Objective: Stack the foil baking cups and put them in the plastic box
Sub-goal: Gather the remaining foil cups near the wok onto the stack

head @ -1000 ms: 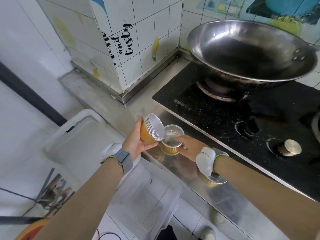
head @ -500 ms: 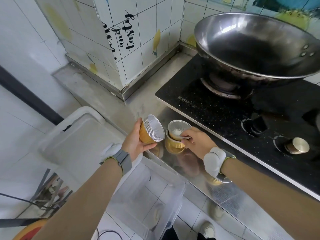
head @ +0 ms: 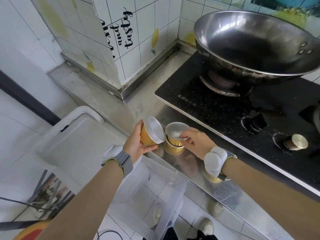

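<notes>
Head view, kitchen counter: my left hand [head: 136,144] wraps thumb and fingers around the gold wall of a nested stack of foil baking cups [head: 152,131], tipped on its side with the silver mouths facing the right hand. The stack hangs just above the steel counter [head: 142,101], beside the edge of the black gas hob [head: 207,108].

Just right of it, my right hand [head: 195,142] pinches the rim of 1 more foil cup [head: 175,134] between thumb and fingertips, the remaining fingers curled beneath. That cup sits upright; below it shows a second gold shape, and I cannot tell whether that is another cup or a reflection in the polished steel. The 2 rims nearly touch.

The clear plastic box [head: 180,193] waits open and empty below the counter edge, near my forearms, with what looks like its lid [head: 72,135] lying flat to the left. A large wok [head: 256,42] sits on the burner, well apart from the work.

My judgement: these cups are feather-light and thin, so they will dent or crease under a hard squeeze. The rolled rim is the stiffest part and the safest place to pinch; the stack is better held around its wall, where the layered foil gives more strength. Slide the single cup in straight, or the foil may snag and buckle.
</notes>
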A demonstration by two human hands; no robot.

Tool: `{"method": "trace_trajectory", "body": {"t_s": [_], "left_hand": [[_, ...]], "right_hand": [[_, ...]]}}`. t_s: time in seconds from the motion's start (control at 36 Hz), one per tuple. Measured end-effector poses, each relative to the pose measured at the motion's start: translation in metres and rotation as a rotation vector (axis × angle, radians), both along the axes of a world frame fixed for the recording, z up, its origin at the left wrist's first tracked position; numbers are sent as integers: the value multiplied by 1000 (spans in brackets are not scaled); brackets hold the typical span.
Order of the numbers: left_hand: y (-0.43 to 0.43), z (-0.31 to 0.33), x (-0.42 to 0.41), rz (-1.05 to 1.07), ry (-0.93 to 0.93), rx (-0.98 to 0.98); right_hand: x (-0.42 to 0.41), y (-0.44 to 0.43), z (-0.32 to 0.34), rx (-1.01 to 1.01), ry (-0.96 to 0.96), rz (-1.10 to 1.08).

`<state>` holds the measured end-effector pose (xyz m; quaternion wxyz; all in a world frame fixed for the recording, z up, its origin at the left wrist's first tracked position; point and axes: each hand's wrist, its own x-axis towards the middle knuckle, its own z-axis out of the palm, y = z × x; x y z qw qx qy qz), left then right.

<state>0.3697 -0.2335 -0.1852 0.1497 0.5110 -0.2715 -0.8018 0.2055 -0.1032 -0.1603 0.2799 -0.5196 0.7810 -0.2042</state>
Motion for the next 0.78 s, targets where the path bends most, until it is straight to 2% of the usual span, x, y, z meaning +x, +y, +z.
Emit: {"method": "trace_trajectory", "body": {"t_s": [0.19,0.31,0.42,0.64,0.78], "left_hand": [[5,0,1,-25,9,1],[7,2,1,-31,-3,9],[10,3,2,-30,-3,-2],[10,3,4,-38,-7,5],[14,5,-1,-71,2,12]], "right_hand": [[2,10,-8,164,37,101],[1,8,-11,236,159,138],[2,9,-14,188,163,131],[6,7,2,-164,-151,-128],[17,3,12,-214,-331,-97]]}}
